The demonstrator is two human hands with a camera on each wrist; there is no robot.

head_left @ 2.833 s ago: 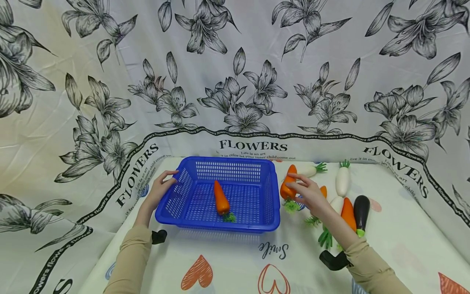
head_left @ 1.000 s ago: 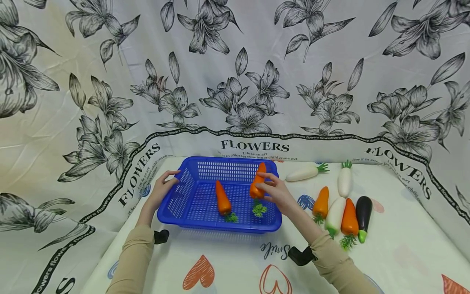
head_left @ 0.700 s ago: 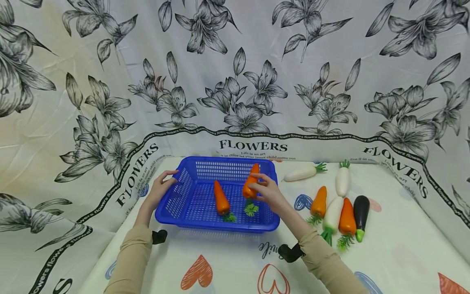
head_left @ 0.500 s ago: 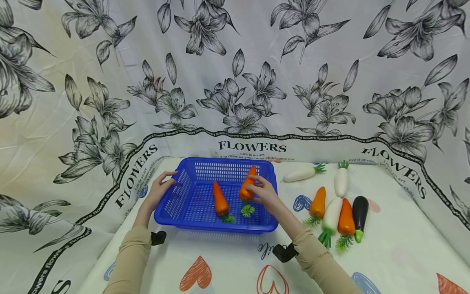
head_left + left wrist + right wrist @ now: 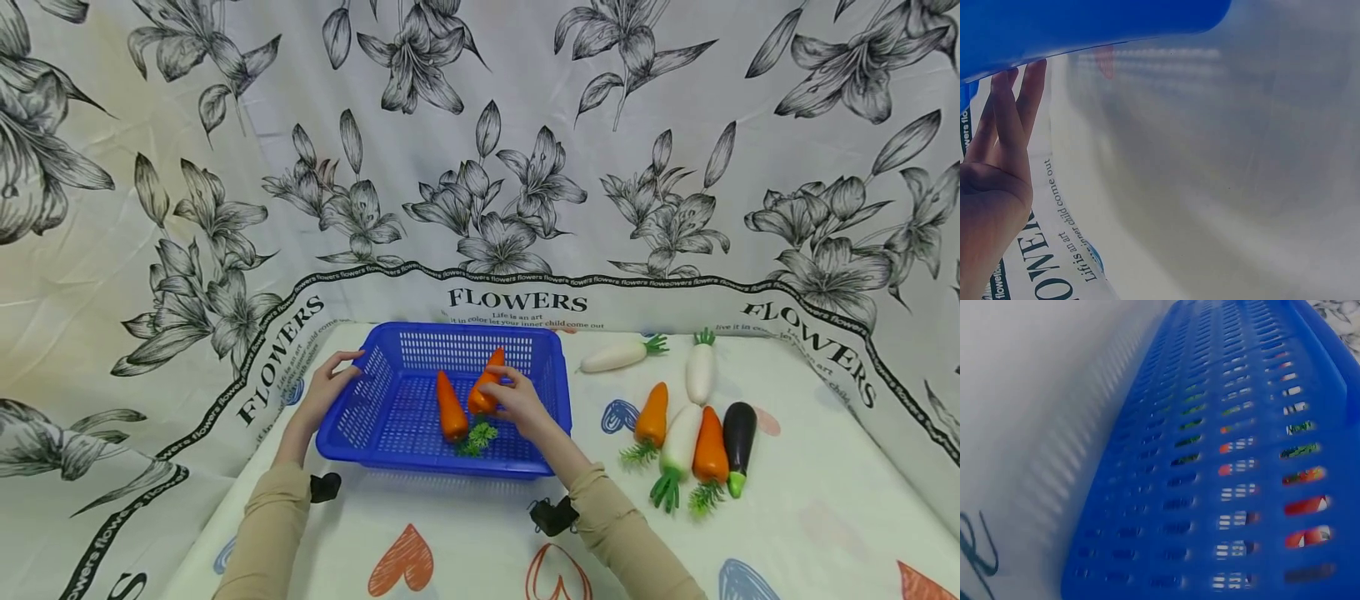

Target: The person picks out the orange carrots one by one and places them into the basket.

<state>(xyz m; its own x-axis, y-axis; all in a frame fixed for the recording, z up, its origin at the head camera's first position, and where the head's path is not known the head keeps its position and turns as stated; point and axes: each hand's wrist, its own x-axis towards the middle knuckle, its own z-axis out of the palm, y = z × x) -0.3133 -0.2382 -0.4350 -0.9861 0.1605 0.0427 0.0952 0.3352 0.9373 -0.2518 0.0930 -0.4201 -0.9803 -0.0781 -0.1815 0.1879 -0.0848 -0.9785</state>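
Note:
My right hand (image 5: 517, 402) holds an orange carrot (image 5: 486, 392) with green leaves low inside the blue plastic basket (image 5: 465, 462). A second carrot (image 5: 450, 408) lies on the basket floor just left of it. The leafy ends of the two carrots overlap or touch. At the basket's left rim my left hand (image 5: 327, 387) rests its fingertips. In the left wrist view the fingers (image 5: 1032, 94) reach up fairly straight to the rim's edge. The perforated basket wall (image 5: 1210, 481) hides my right hand from its wrist camera; bits of orange and green show through the slots.
Right of the basket lie a white radish (image 5: 615, 356), another radish (image 5: 700, 371), a small carrot (image 5: 651, 414), a third radish (image 5: 681, 442), a larger carrot (image 5: 710, 446) and an eggplant (image 5: 739, 437). A flower-printed curtain (image 5: 517, 167) stands behind the table.
My right hand brought the carrot from right of the basket over its right rim, then left and down beside the other carrot. The left hand has stayed at the left rim.

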